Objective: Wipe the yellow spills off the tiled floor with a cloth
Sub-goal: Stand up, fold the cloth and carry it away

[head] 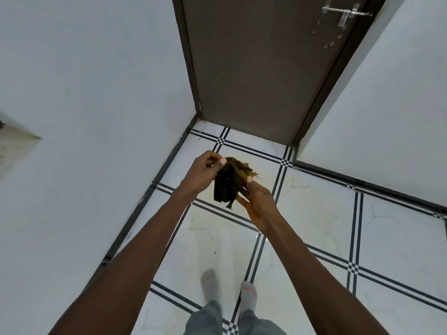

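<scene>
1. The left hand (202,169) pinches the top left edge of the dark, frayed, yellow-stained cloth (229,181).
2. The cloth hangs in the air, above the white tiled floor (314,213).
3. The right hand (256,195) holds its right side.
4. Faint yellow smears (294,183) remain on the far tiles, so I think some wiping is left.

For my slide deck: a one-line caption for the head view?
Both hands, left hand and right hand, hold a stained cloth above the tiled floor.

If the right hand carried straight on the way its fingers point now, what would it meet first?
The dark cloth: the right hand already holds it, fingers aimed up-left toward the left hand, which likely comes next; depth is unclear.
</scene>
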`<state>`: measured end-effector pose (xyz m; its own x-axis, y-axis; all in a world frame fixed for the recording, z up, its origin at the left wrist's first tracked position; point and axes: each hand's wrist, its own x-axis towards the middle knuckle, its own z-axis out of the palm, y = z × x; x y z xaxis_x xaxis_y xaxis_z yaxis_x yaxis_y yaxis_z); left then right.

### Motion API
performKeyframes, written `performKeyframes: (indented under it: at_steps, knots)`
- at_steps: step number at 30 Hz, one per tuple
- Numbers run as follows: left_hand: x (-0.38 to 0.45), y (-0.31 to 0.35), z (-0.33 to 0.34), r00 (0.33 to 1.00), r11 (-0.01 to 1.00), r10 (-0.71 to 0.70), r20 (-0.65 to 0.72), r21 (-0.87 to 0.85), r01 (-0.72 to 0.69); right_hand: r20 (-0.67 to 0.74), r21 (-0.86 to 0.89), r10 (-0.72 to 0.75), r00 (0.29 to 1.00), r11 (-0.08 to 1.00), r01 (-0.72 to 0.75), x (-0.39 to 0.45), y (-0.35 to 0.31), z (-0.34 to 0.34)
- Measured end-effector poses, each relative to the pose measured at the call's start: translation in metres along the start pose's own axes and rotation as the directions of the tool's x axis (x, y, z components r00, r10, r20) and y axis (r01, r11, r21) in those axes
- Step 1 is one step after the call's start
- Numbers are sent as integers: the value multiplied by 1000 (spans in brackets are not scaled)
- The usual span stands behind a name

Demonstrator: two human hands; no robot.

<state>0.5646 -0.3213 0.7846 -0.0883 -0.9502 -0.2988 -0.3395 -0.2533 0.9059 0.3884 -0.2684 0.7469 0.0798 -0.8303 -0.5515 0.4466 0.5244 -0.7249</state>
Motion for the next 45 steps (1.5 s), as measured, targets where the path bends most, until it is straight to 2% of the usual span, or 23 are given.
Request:
performKeyframes:
  at_steps: [2,4,5,7,8,9,11,13,16,19,22,25,27,30,32,34,36,39,45]
  knots:
    - [1,15,1,997,996,49,-58,80,-44,-41,-86,50,998,995,-54,-2,0,-22]
    - [-1,32,2,990,983,113,-86,156,-98,-100,-343,89,991,932,-119,-2,-3,-46]
    - [-1,41,1,987,977,136,-84,175,-120,-131,-537,88,988,831,-145,0,-4,-57]
    - [-4,57,3,983,964,178,-51,210,-164,-146,-841,34,989,522,-142,1,-12,-71]
    - [-6,64,3,980,954,196,-22,236,-185,-116,-894,-24,993,438,-94,3,-18,-73]
    - [-8,71,4,977,943,211,9,261,-206,-60,-908,-105,993,420,-10,5,-26,-71]
    - [-11,82,7,973,929,218,75,290,-231,135,-866,-238,962,443,232,6,-48,-61]
    - [-14,89,8,968,919,217,123,310,-245,310,-765,-223,924,518,382,11,-73,-46]
    - [-17,95,5,964,907,232,130,329,-262,454,-709,-89,886,567,420,19,-102,-32]
    - [-21,107,-8,965,933,243,103,246,-262,525,-696,33,850,592,407,17,-109,-24]
    - [-16,119,-27,973,963,230,20,140,-231,528,-625,12,849,683,379,14,-99,-18]
    - [0,121,-40,980,986,167,-108,32,-164,481,-488,-39,876,818,304,9,-92,-5]
    - [11,110,-41,983,993,87,-163,-61,-98,443,-380,-29,896,899,217,4,-95,6]
    - [11,68,-30,981,977,-91,-172,-204,55,420,-266,-6,907,955,129,-3,-99,16]
    - [1,26,-17,963,942,-238,-125,-270,198,401,-194,11,916,978,73,-4,-98,17]
    - [-14,-10,1,934,887,-356,10,-310,342,367,-166,30,930,986,34,-4,-93,14]
    - [-23,-34,18,911,826,-384,152,-384,413,346,-162,56,936,987,1,-2,-85,9]
    - [-24,-39,30,921,784,-334,202,-483,390,333,-132,85,939,990,-43,-2,-76,4]
    - [-31,-19,22,960,809,-264,95,-520,274,355,-119,106,929,991,-67,-6,-81,8]
